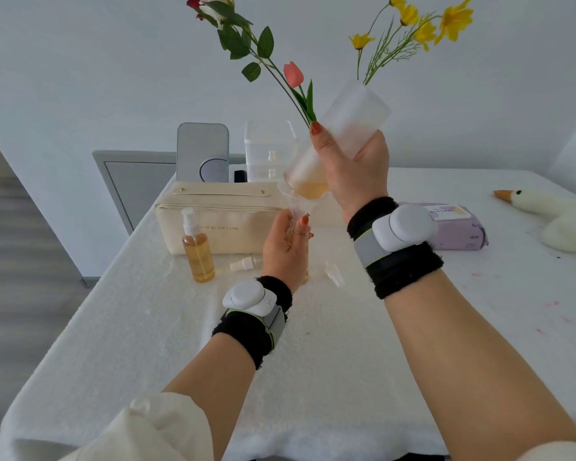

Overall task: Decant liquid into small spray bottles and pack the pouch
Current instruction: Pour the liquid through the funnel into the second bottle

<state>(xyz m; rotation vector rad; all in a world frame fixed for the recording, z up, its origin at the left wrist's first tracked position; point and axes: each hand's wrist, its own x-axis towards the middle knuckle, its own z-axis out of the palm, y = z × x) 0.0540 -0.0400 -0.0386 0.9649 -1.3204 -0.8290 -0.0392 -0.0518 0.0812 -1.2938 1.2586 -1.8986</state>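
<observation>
Your cream sleeve sits nearest, at the bottom edge, and both bare forearms reach out over the white worktop. The cream pouch stands upright at the far side. A lilac wipes pack lies right of the pouch.

Above the pouch's right end, your right hand has its fingers clamped round a frosted bottle. The bottle is tilted mouth-down, with amber liquid pooled at its low end. That mouth rests in a clear funnel at the pouch's right end.

In front of the pouch's right corner, your left hand has its fingers curled round the funnel's neck. What the funnel feeds is mostly hidden by that hand.

A filled spray bottle stands upright just in front of the pouch. A loose spray head lies on its side in front of the pouch, between that bottle and your left hand.
</observation>
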